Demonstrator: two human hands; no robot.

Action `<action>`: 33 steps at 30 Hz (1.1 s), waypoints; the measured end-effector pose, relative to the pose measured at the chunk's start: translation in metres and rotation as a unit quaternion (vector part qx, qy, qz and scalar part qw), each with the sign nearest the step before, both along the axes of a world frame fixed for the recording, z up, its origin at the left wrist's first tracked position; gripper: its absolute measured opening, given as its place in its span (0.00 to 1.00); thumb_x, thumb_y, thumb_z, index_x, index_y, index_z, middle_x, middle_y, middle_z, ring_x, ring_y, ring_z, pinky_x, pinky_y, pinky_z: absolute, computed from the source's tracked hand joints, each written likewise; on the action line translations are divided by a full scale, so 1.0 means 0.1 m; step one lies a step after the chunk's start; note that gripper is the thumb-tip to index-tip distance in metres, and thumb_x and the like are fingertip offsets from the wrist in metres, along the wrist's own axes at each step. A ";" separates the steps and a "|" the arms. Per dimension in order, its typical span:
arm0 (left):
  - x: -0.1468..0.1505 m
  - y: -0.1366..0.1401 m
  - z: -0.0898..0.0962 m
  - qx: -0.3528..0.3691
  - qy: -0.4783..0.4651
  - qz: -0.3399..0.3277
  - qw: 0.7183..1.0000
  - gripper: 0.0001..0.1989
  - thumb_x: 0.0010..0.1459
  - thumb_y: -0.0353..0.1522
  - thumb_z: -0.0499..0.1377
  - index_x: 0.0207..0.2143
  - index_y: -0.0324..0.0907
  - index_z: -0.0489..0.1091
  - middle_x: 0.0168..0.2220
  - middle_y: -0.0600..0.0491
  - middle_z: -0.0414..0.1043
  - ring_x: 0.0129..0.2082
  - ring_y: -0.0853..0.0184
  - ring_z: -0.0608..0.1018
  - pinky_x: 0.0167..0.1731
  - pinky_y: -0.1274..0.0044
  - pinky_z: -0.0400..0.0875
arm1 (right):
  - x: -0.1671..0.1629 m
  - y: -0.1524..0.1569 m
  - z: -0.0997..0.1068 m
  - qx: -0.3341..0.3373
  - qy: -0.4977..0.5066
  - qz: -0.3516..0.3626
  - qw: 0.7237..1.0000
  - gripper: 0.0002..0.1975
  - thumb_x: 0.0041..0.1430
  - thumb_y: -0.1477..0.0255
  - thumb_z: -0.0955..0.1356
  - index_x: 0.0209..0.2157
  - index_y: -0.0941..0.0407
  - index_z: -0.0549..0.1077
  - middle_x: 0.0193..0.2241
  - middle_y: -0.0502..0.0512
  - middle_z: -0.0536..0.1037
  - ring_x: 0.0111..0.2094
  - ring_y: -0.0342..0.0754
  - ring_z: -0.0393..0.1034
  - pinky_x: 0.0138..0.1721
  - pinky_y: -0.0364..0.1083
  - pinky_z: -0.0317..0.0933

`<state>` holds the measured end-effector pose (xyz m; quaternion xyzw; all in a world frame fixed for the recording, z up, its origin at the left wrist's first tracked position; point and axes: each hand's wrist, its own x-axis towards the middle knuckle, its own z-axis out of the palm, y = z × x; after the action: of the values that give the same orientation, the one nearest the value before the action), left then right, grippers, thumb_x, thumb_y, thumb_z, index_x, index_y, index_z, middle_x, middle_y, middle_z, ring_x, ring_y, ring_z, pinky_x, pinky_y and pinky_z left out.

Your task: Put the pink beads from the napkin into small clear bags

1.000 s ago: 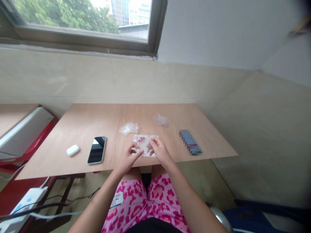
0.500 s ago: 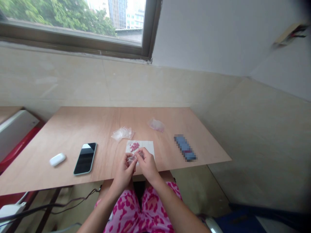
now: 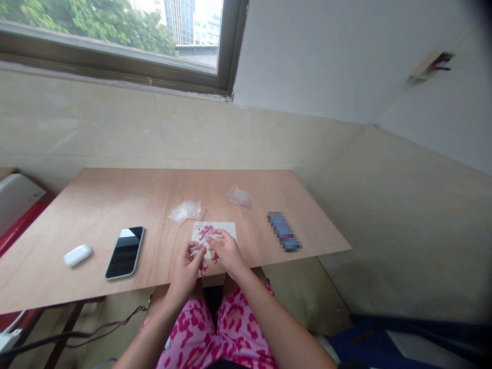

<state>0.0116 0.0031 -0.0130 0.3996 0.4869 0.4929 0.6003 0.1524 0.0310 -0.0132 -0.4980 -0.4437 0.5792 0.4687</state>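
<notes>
My left hand is closed on a small clear plastic bag, pinched between thumb and fingers above the table's front edge. Just to its right, my right hand has its fingers bent together over a white paper sheet; whatever they grip, if anything, is too small to make out. Several pink beads lie loose on the sheet, right beyond my fingertips. Behind the sheet is a pile of empty clear bags. Farther right lies another little heap of clear bags with some pink in it.
A phone and a white earphone case lie on the wooden table to the left. On the right is a blurred-out blue oblong object. Cables hang below the table at left.
My hands, together at the bag before, have come slightly apart. The right hand has shifted away from the bag toward the beads. The whole view has turned a little to the right.
</notes>
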 end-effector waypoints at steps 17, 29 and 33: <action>-0.35 0.24 -0.16 0.094 0.158 0.022 0.983 0.20 0.64 0.47 0.61 0.50 0.43 0.69 0.38 0.51 0.75 0.37 0.60 0.80 0.36 0.70 0.76 | 1.81 1.71 0.54 0.019 -0.225 -0.158 0.961 0.24 0.49 0.68 0.78 0.48 0.60 0.76 0.47 0.67 0.81 0.51 0.59 0.75 0.49 0.51 0.71; -0.79 1.81 -0.24 0.186 0.600 -0.010 0.778 0.30 0.58 0.49 0.64 0.54 0.36 0.73 0.58 0.33 0.68 0.58 0.43 0.73 0.59 0.58 0.67 | 1.49 0.77 -0.16 0.301 -0.472 -0.034 0.828 0.15 0.63 0.73 0.67 0.51 0.56 0.74 0.53 0.65 0.74 0.57 0.61 0.69 0.61 0.60 0.64; -0.80 2.06 -0.33 0.169 0.614 -0.057 0.769 0.31 0.57 0.52 0.64 0.51 0.36 0.74 0.58 0.32 0.68 0.57 0.41 0.72 0.58 0.56 0.65 | 1.39 0.45 -0.17 0.288 -0.436 -0.007 0.853 0.14 0.64 0.73 0.67 0.51 0.55 0.75 0.55 0.65 0.72 0.58 0.60 0.69 0.62 0.60 0.63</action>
<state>-0.0687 0.2093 -0.0457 0.7390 0.6370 0.1817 0.1224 0.2919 0.0762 -0.0301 -0.5454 -0.7457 0.1462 0.3537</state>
